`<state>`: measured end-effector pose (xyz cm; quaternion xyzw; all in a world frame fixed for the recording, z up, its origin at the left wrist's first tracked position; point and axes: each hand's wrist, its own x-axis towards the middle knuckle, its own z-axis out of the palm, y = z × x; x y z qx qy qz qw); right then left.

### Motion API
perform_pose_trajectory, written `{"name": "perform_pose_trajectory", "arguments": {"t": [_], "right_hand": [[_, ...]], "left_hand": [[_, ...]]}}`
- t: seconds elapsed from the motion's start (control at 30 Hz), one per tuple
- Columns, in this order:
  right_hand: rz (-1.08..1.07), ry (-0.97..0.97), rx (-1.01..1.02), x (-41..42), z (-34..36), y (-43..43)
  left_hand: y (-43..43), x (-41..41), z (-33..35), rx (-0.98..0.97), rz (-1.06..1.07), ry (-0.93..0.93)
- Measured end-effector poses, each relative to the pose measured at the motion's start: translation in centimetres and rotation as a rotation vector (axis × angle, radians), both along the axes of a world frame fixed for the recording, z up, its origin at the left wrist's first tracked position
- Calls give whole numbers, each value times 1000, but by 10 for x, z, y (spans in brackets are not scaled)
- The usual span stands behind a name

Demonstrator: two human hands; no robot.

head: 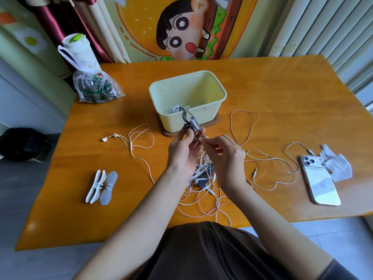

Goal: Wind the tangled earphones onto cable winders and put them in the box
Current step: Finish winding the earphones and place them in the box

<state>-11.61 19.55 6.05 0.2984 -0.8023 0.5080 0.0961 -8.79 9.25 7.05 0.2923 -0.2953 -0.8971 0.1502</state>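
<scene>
Two hands meet above the table (262,87), and we start nearest, where our forearms cover part of the cable tangle (203,190) of white and pink leads; dark winders lie buried in it, how many we cannot count. The left hand (182,152) grips a grey winder (191,124) with cable wrapped round its middle. The right hand (224,156) pinches one end of that winder between thumb and fingertip (whether a cable end is caught there too is too small to tell). To our left lie two spare winders (102,186), one white, one grey, side by side and touching. Further left a pink earphone (110,137) lies loose, its lead running back toward the tangle. To our right a phone (319,178) lies face down, a cable at its top edge, crumpled tissue (337,164) just beside it. Beyond the hands stands the box (214,93), open; the raised winder hides part of its near wall, and white earphones show at its bottom. At the far left corner sits a plastic bag (94,85), contents unclear.
</scene>
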Motion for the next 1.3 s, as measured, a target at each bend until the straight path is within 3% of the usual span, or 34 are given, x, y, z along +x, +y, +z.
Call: {"name": "perform_pose_trajectory", "arguments": {"t": [0.07, 0.27, 0.4, 0.47, 0.6, 0.73, 0.93, 1.13, 1.3], "right_hand": [[-85, -181, -118, 3, 4, -6], [-139, -914, -534, 4, 8, -8], [-114, -1104, -668, -8, 7, 0], [-145, -1117, -747, -19, 9, 3], [-132, -1054, -746, -37, 13, 6], [-77, -910, -541, -40, 11, 10], [73, -795, -247, -30, 10, 8], [145, -695, 7, -30, 3, 7], [80, -766, -33, -30, 2, 8]], "left_hand": [[-1, 1, 0, 44, 5, 53], [-3, 3, 1, -69, -60, 105], [-2, 5, 0, -113, -171, 105], [-2, 8, -4, -198, -230, 72], [-4, 16, -17, -595, -359, -113], [-9, 19, -29, -1006, -390, -256], [-13, 22, -43, -1368, -435, -328], [0, 32, -51, -1514, -605, -265], [7, 32, -47, -1370, -617, -212]]}}
